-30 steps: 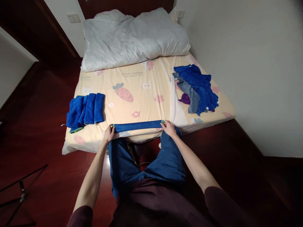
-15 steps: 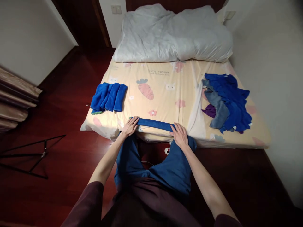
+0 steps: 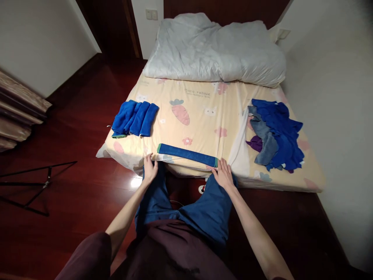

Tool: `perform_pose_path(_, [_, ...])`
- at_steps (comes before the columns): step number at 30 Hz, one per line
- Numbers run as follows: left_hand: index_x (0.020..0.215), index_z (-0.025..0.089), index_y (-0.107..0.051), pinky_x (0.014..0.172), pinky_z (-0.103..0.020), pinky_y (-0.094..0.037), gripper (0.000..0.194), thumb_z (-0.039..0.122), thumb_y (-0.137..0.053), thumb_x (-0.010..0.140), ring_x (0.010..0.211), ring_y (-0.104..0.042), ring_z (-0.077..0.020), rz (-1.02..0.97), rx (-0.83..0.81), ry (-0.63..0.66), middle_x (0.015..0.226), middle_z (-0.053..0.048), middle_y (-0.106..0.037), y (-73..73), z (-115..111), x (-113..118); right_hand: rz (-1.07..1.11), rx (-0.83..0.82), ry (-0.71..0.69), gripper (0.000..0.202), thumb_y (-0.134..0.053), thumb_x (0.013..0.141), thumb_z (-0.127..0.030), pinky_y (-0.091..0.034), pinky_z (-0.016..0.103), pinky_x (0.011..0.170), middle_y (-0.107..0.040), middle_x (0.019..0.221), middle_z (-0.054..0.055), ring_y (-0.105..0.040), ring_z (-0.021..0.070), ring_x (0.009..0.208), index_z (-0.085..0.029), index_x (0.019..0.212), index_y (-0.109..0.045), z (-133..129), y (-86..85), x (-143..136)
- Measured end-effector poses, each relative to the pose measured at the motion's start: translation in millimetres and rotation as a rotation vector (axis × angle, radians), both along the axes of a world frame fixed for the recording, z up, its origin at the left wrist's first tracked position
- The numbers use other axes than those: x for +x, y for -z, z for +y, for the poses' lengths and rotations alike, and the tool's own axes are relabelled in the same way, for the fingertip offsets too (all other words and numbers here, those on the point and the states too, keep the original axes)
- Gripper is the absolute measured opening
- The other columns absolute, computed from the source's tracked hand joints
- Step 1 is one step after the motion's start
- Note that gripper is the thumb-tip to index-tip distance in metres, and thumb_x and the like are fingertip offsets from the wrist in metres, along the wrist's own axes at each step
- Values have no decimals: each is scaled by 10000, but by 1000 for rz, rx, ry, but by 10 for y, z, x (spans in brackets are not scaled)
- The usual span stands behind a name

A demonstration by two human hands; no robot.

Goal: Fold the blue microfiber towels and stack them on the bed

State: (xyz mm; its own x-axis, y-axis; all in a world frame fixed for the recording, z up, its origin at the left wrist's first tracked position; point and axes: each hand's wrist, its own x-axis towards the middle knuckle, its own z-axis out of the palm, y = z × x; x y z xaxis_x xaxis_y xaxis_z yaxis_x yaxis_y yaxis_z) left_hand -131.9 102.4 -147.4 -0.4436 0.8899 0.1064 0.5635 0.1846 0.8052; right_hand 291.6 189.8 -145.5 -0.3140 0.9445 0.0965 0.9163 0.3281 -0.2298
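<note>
A blue towel (image 3: 188,154) with green edging at both ends lies folded into a long narrow strip near the bed's front edge. Off its left end is my left hand (image 3: 150,169), open and holding nothing, apart from the cloth. My right hand (image 3: 223,174) is at the strip's right end, fingers stretched out beside its green edge; whether they touch it I cannot tell. Further left on the bed sits a row of rolled or folded blue towels (image 3: 135,118). To the right lies a loose heap of blue cloths (image 3: 279,132), with a grey cloth (image 3: 266,142) and a purple cloth (image 3: 255,143) among them.
The bed (image 3: 201,116) has a yellow patterned sheet, and a bulky grey-white quilt (image 3: 215,50) lies across its far end. Black tripod legs (image 3: 37,186) stand on the dark red floor at left, near a curtain (image 3: 20,112). A wall rises close to the bed's right side.
My left hand has come off the strip's left end, moving left and toward me. My right hand has shifted slightly, uncovering the strip's right end. The view has tilted a little.
</note>
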Motion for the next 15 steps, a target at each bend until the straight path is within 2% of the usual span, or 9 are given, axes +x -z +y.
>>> perform_pose_path(1, [1349, 167, -545, 1110, -501, -477, 452, 268, -572, 910, 1282, -592, -299, -177, -28, -48, 1368, -185, -596, 13, -104, 123, 11, 13, -9, 682, -322, 1030, -499, -283, 602, 1224, -354, 1626, 211, -302, 359, 1532, -104, 1586, -331, 29, -62, 11])
perform_pose_path(3, [1220, 192, -602, 1003, -450, -557, 356, 265, -655, 876, 1096, -693, -253, -627, -86, -104, 1221, -150, -676, 12, -185, 405, 36, 28, -70, 639, -325, 1038, -457, -307, 567, 1230, -378, 1619, 189, -333, 338, 1521, -108, 1571, -375, 108, -213, -25])
perform_pose_path(5, [1101, 179, -628, 969, -404, -576, 273, 233, -715, 848, 1029, -721, -225, -1063, -92, -182, 1139, -140, -704, -27, -85, 672, 66, 13, -181, 577, -329, 1046, -405, -346, 523, 1225, -448, 1581, 172, -394, 313, 1490, -112, 1523, -468, 201, -357, -131])
perform_pose_path(7, [994, 164, -631, 965, -366, -578, 179, 204, -725, 847, 1017, -726, -206, -1306, -61, -270, 1074, -136, -711, -88, 138, 867, 98, -16, -298, 514, -344, 1049, -349, -384, 496, 1212, -531, 1521, 153, -459, 292, 1448, -128, 1457, -562, 294, -445, -271])
perform_pose_path(10, [892, 166, -602, 927, -309, -586, 110, 197, -704, 865, 957, -724, -166, -1343, -39, -365, 969, -110, -696, -160, 509, 987, 140, -59, -374, 438, -434, 1027, -307, -433, 486, 1181, -612, 1444, 128, -530, 281, 1386, -174, 1398, -626, 448, -431, -435])
perform_pose_path(12, [869, 179, -575, 868, -279, -592, 142, 215, -711, 867, 867, -711, -139, -1333, -48, -443, 879, -78, -666, -175, 702, 980, 138, -118, -325, 445, -552, 986, -328, -476, 470, 1139, -637, 1406, 136, -572, 285, 1339, -193, 1405, -613, 575, -358, -474])
perform_pose_path(15, [867, 198, -539, 740, -258, -590, 215, 276, -739, 857, 730, -659, -124, -1299, -79, -577, 742, -16, -581, -168, 909, 927, 78, -255, -224, 594, -756, 858, -368, -518, 427, 1071, -670, 1336, 149, -635, 287, 1248, -196, 1403, -594, 785, -255, -464])
